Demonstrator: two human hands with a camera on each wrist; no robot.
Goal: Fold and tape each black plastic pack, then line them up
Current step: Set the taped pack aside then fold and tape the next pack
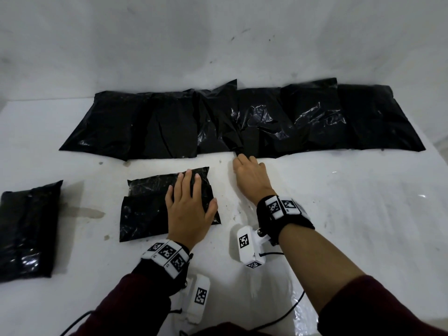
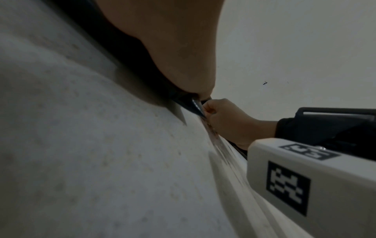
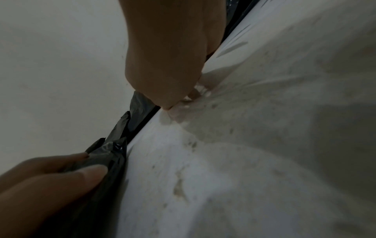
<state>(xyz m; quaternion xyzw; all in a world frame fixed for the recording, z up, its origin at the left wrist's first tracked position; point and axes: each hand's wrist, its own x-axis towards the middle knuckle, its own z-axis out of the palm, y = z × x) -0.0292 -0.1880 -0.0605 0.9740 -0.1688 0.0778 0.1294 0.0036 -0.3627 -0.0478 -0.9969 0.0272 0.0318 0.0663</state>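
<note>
Black plastic pack (image 1: 155, 204) lies folded under the flat left hand (image 1: 191, 209). The right hand (image 1: 249, 175) is curled, picking at the table (image 1: 339, 214); probably tape is needed next.

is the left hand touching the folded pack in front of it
Touching: the head view shows the left hand lying flat, fingers straight, on the folded pack.

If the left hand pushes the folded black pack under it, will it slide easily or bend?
The folded pack looks filled and flat, so it probably slides as one piece rather than rolling. Its glossy, wrinkled plastic seems slippery on the white table. The folded flap likely springs open if the left hand, pressing flat on it, lifts.
</note>
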